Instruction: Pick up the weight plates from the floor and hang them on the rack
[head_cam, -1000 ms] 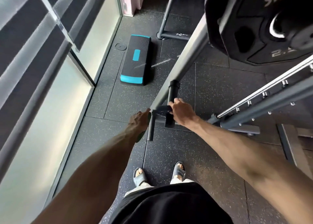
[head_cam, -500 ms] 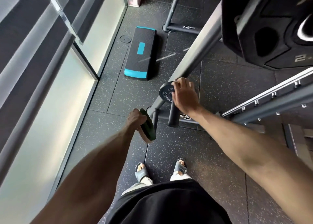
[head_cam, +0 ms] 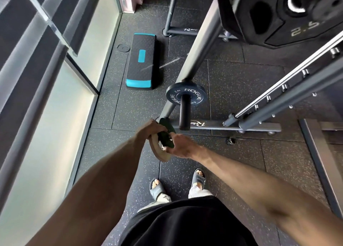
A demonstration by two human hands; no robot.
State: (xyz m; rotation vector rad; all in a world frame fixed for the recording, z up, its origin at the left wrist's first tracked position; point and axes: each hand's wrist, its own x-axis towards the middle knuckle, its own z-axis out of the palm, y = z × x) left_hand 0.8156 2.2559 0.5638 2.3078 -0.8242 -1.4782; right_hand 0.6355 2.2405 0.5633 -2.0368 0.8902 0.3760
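Both arms low and forward: left hand [head_cam: 151, 131] tight around tan plate [head_cam: 160, 155], right hand [head_cam: 181, 147] in pinch on green plate [head_cam: 167, 143].

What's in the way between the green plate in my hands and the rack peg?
Nothing visible. The left hand and right hand grip the green plate near the bare free end of the peg. The Rogue plate sits far back on it, leaving room.
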